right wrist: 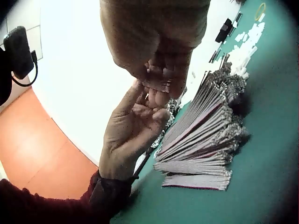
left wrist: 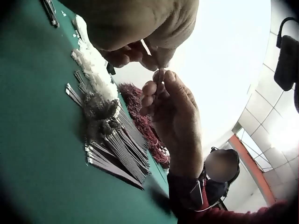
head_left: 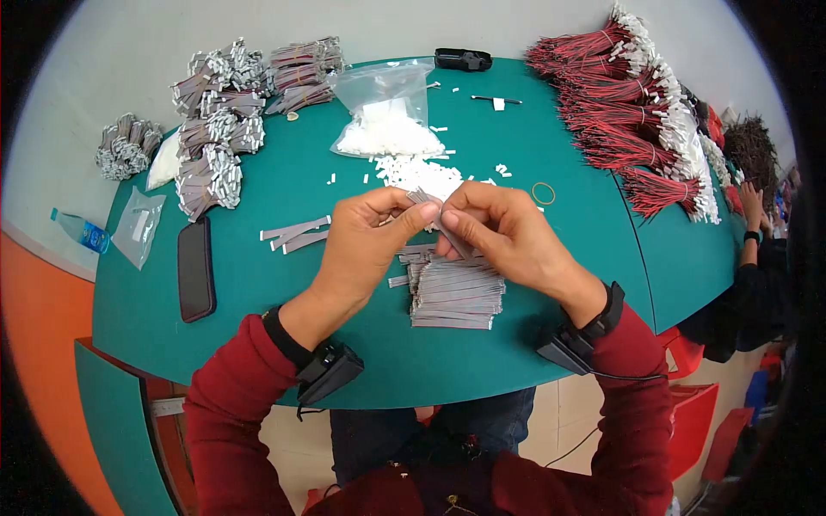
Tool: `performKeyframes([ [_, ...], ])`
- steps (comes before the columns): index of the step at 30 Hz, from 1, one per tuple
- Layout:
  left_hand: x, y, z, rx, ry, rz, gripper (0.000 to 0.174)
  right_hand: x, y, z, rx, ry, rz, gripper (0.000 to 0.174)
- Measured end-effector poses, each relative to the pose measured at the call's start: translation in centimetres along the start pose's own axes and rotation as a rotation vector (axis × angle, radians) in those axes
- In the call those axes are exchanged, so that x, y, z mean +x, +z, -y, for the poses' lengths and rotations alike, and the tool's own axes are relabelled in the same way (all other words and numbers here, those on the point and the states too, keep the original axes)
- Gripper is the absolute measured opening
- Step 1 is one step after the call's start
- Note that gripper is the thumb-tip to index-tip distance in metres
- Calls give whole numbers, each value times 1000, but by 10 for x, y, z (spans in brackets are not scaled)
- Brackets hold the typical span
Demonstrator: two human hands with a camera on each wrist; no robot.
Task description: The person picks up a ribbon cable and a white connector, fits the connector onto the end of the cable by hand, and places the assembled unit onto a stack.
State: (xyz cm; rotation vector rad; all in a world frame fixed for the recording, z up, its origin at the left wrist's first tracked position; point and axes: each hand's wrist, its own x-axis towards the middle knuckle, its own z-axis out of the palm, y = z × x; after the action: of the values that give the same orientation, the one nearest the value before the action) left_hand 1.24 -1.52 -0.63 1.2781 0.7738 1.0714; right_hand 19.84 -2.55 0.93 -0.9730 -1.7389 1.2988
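Observation:
Over the middle of the table, my left hand (head_left: 361, 241) and right hand (head_left: 516, 236) meet at a short grey ribbon cable (head_left: 456, 242). Thumb and fingers of each hand pinch it, the left near its upper end and the right lower down. Fingers partly hide the cable in both wrist views. Just below the hands lies a stack of grey ribbon cables (head_left: 458, 297) with pale ends, fanned out in the right wrist view. A heap of small white connector housings (head_left: 417, 175) spreads behind the hands. A few separate ribbon cables (head_left: 297, 234) rest beside my left hand.
A clear bag of white pieces (head_left: 387, 129) stands behind the heap. Bundled grey cables (head_left: 211, 176) fill the back left, red wire bundles (head_left: 637, 112) the back right. A phone (head_left: 196, 271), a bottle (head_left: 80, 230) and a rubber band (head_left: 544, 193) lie about. Another person's hand (head_left: 752, 206) shows far right.

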Motion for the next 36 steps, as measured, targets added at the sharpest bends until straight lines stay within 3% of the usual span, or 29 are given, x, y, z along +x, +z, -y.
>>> performKeyframes([
  [12,-2,1,-3,-3,14,-26,15,-1,8,1,249,69,-29,17],
  [27,-2,-1,-1,-38,13,-47,16,-2,5,5,163,99,61,17],
  [36,-4,2,-3,-111,-76,17,16,-3,8,1,230,91,-45,19],
])
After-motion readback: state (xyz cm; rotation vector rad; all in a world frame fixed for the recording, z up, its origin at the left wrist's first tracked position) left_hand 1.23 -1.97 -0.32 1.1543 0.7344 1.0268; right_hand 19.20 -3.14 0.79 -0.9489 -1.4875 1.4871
